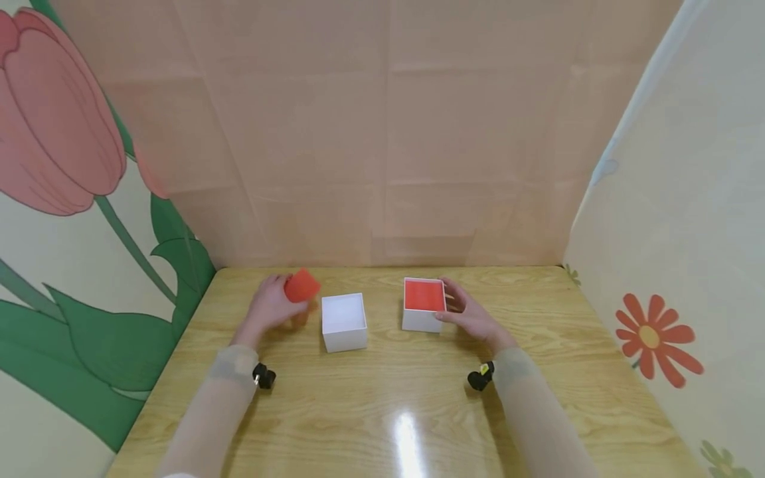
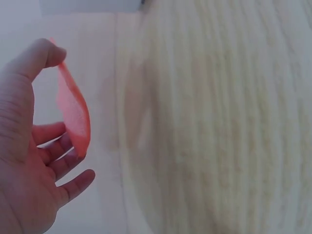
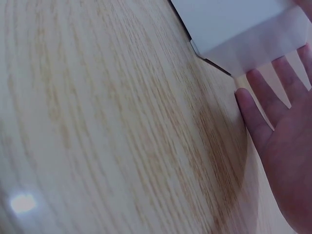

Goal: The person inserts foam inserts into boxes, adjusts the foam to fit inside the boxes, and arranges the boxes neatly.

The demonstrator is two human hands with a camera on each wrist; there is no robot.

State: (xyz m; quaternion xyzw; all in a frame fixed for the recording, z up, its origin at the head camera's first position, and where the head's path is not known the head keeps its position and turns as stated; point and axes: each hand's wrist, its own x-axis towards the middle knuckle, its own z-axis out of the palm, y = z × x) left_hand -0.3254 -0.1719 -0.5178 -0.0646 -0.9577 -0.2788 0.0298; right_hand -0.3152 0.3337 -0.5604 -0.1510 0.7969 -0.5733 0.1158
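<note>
My left hand (image 1: pixel 271 305) pinches a thin, bent red sheet (image 1: pixel 301 285) above the table's left side. In the left wrist view the thumb is on the upper end of the sheet (image 2: pixel 73 109) and fingers are at its lower edge. Just right of it stands an open white box (image 1: pixel 344 340), with a white inside. Farther right is a second white box (image 1: pixel 420 322) with red material (image 1: pixel 424 295) inside its rim. My right hand (image 1: pixel 475 320) holds this box at its right side, thumb at the front corner and fingers along the side wall.
Both boxes stand on a wood-grain table (image 1: pixel 358 405). A pinkish-brown sheet (image 1: pixel 382 133) hangs behind it. Printed flower panels flank the table, with a tulip (image 1: pixel 66 119) at left and a red flower (image 1: pixel 648 336) at right. Small black wrist cameras (image 1: pixel 263 376) are worn over the sleeves.
</note>
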